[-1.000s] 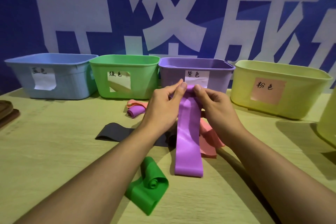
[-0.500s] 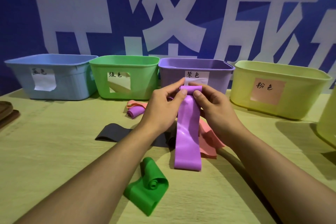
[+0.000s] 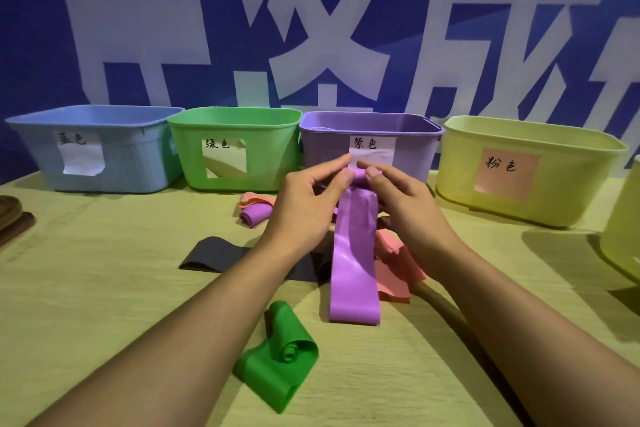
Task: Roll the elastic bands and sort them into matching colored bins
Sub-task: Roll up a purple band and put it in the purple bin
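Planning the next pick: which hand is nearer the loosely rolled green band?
Left. The left hand is above and slightly right of the green band; the right hand is farther right.

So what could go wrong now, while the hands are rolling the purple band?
1. Only the top of the purple band is rolled, pinched between the left hand and right hand. A slip could let it spring open.
2. Its free end hangs over the pink band and black band, so it might drag them.
3. The green band lies half unrolled, so it probably needs rolling again.
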